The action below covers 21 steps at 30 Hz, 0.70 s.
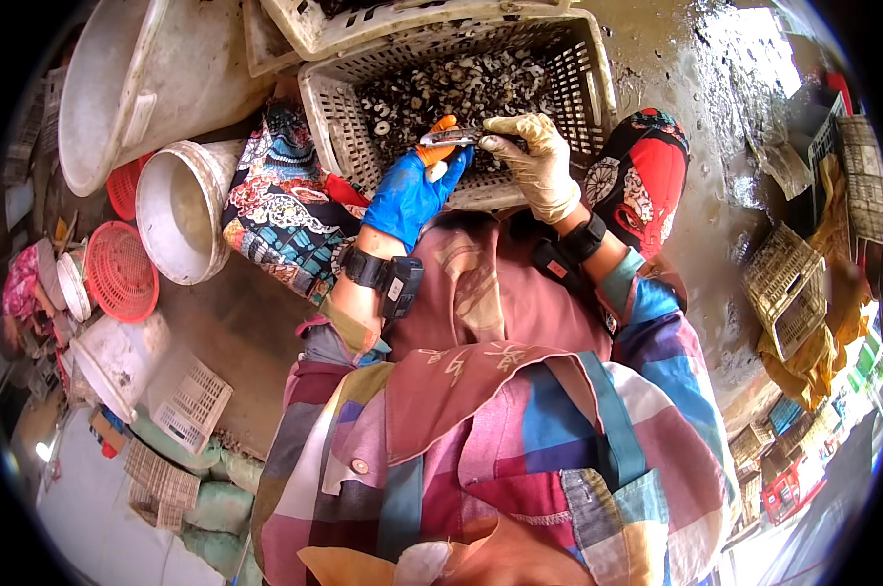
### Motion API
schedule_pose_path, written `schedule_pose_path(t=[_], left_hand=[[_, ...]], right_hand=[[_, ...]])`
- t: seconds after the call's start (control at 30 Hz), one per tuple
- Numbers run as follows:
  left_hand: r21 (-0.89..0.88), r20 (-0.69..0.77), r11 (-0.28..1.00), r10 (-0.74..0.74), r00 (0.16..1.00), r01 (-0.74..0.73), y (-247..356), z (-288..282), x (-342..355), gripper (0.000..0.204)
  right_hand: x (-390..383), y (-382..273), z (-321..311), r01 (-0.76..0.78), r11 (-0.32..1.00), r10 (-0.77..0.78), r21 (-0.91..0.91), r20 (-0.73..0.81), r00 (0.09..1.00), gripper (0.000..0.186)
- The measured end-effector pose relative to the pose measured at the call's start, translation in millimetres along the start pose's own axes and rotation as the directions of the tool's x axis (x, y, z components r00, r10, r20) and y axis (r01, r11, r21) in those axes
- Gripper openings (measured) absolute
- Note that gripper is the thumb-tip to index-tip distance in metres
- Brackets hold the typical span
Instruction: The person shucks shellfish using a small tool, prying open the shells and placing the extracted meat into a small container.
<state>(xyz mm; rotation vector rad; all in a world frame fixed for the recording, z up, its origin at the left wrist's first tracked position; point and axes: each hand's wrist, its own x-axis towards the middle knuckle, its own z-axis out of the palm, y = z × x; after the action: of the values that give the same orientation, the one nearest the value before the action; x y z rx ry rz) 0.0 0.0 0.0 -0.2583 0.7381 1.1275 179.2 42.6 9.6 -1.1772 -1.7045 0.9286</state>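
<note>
My left hand [417,190], in a blue glove with orange covers on some fingers, is closed around a slim, pale grey, shell-like piece [449,139]. From the other side my right hand [541,166], in a cream glove, pinches the right end of the same piece. Its exact kind is too small to tell. Both hands are over the near part of a dirty white slatted plastic basket [597,103]. Inside the basket lies a heap of small dark and whitish bits [451,88], some of them ring-shaped.
Another pale basket [314,29] touches the far side. To the left stand a large whitish tub [183,78], a white bucket [183,210] and a red colander [121,272]. Wet floor [700,127] and worn crates [785,283] lie to the right. My patterned-clad knees flank the basket.
</note>
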Motion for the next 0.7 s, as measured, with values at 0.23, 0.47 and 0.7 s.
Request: schedule_pose_path(t=[0.23, 0.47, 0.7], left_hand=[[0.315, 0.02, 0.948, 0.035, 0.999, -0.04, -5.2, 7.9, -9.0, 0.029], [0.267, -0.03, 0.96, -0.076, 0.997, 0.081, 5.6, 11.7, -9.1, 0.023], [0.527, 0.063, 0.849, 0.002, 0.998, -0.035, 2.4, 14.5, -18.6, 0.029]], right_hand=[[-4.3, 10.9, -15.5, -0.422, 0.858, 0.419, 0.294, 0.074, 0.905, 0.015], [-2.2, 30.8, -18.5, -0.574, 0.755, 0.56, 0.316, 0.143, 0.816, 0.017], [-3.3, 24.9, -11.1, -0.536, 0.817, 0.517, 0.213, 0.141, 0.844, 0.016]])
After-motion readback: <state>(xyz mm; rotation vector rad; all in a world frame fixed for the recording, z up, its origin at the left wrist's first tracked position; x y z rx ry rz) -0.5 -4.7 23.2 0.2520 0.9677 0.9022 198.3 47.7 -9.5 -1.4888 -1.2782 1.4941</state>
